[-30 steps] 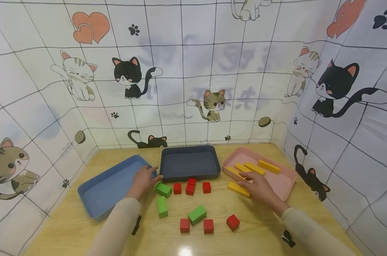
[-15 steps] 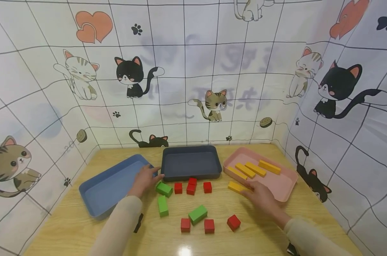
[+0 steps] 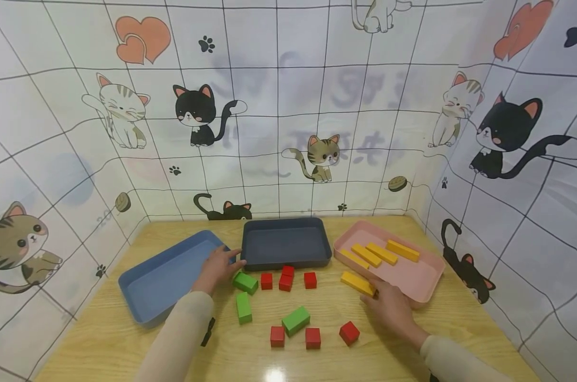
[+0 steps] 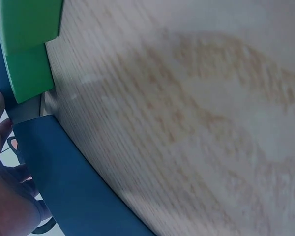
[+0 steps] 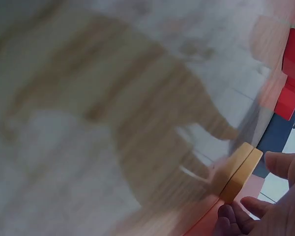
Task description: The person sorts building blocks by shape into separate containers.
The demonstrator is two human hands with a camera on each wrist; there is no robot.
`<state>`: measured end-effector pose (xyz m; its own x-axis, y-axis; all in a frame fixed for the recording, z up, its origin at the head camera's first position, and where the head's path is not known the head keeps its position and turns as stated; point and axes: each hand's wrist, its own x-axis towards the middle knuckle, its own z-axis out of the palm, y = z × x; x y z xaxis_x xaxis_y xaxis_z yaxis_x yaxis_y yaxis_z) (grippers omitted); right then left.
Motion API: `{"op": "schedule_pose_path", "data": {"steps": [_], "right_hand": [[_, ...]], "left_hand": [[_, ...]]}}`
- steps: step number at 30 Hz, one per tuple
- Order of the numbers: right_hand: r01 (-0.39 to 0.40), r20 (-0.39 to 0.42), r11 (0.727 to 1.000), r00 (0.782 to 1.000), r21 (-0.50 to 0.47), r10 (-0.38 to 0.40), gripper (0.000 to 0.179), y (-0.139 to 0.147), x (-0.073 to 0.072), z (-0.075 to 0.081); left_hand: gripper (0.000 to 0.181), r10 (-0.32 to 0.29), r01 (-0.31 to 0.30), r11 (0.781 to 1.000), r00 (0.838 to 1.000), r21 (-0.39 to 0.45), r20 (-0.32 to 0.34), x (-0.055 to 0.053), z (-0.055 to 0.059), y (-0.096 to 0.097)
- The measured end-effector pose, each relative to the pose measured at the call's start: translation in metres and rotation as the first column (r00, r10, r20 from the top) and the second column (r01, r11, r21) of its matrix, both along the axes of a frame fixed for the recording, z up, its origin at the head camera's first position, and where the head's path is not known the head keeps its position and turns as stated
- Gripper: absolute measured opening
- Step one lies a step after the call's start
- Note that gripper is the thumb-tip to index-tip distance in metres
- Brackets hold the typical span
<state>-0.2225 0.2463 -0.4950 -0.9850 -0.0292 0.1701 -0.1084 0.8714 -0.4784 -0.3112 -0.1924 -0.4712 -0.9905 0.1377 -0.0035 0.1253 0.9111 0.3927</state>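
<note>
A yellow block lies on the table in front of the pink tray. My right hand is at its right end, thumb on one side and fingers on the other. In the right wrist view, a small gap shows between the thumb and the yellow block; fingertips lie close to its lower end. My left hand rests with spread fingers at the right end of the blue tray, near a green block. In the left wrist view, that hand is partly hidden behind the blue tray.
Several yellow blocks lie in the pink tray. A dark navy tray stands at the back middle. Red cubes and two more green blocks, one nearer the front, are scattered over the wooden table. Cat-printed cloth hangs around.
My right hand has come down and toward me, from over the yellow block and the pink tray's edge to the block's right end. The block and my left hand stay put.
</note>
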Motion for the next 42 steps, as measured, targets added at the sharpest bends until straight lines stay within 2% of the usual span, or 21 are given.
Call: {"op": "schedule_pose_path", "data": {"steps": [3, 6, 12, 19, 25, 29, 36, 42], "right_hand": [[0.013, 0.041, 1.0, 0.999, 0.006, -0.014, 0.024, -0.001, -0.001, 0.0], [0.021, 0.07, 0.999, 0.997, 0.024, -0.022, 0.019, -0.002, -0.003, 0.002], [0.014, 0.088, 0.998, 0.996, 0.064, -0.019, 0.034, -0.005, -0.004, 0.006], [-0.002, 0.068, 1.0, 0.998, -0.012, 0.002, 0.038, -0.012, -0.005, 0.02], [-0.017, 0.023, 0.997, 1.0, -0.071, 0.019, 0.036, -0.009, -0.012, 0.034], [-0.011, 0.007, 0.997, 1.0, -0.076, 0.012, 0.042, 0.003, -0.018, 0.042], [-0.021, -0.008, 1.0, 1.0, -0.014, 0.021, 0.044, 0.044, -0.029, 0.048], [-0.053, 0.02, 0.997, 0.998, 0.049, 0.052, 0.023, 0.077, -0.031, 0.037]], "left_hand": [[0.053, 0.002, -0.002, 1.0, 1.0, 0.006, 0.002, 0.0, 0.0, 0.0], [0.053, 0.009, -0.009, 1.0, 1.0, 0.009, 0.005, 0.0, 0.001, 0.001], [0.053, 0.025, -0.026, 1.0, 1.0, 0.011, 0.016, 0.001, 0.003, 0.001], [0.053, 0.024, -0.025, 1.0, 0.999, 0.016, 0.021, 0.0, 0.004, 0.0], [0.054, 0.026, -0.027, 0.999, 0.999, 0.025, 0.033, -0.001, 0.005, 0.0], [0.054, 0.027, -0.027, 0.999, 0.999, 0.02, 0.036, -0.003, 0.005, 0.001], [0.053, 0.019, -0.02, 0.999, 0.999, 0.035, 0.031, -0.005, 0.004, 0.001], [0.054, 0.023, -0.024, 0.999, 0.999, 0.028, 0.041, -0.005, 0.0, -0.001]]}}
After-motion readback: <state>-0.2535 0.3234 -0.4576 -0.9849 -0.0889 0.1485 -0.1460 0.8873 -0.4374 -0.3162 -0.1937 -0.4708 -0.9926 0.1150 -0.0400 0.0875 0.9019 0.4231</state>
